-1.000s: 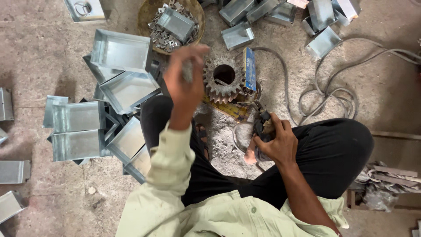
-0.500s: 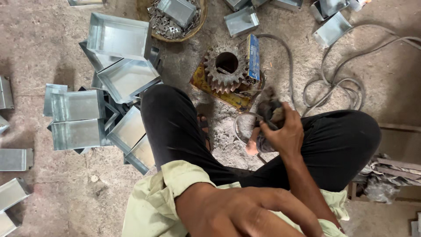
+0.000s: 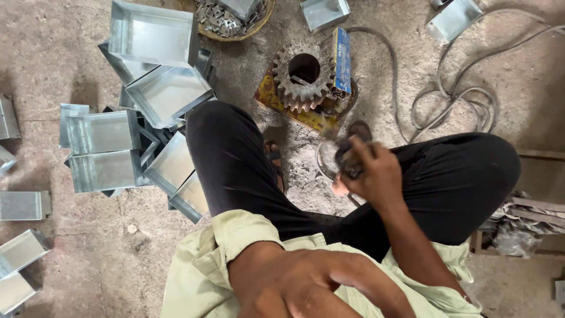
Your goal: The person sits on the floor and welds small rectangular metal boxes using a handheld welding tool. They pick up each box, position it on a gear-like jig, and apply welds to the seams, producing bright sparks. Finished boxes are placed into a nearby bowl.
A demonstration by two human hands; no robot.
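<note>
Moved since half a second ago: left hand, now larger and closer under the camera, low in the head view over the pale green shirt; fingers loosely curled, nothing seen in it, whether it grips anything cannot be told. Right hand: little changed, closed around a small dark object, blurred, kind not legible, held above the floor between the knees.

Item: large toothed gear, upright bore facing the camera, resting on a yellow flat piece just ahead of the right hand.
Item: blue box, touching the gear's right side.
Item: stack of folded sheet-metal trays, beside the left knee on the floor.
Item: basket of small metal parts, top edge.
Item: grey cable, looped, right of the gear.
</note>
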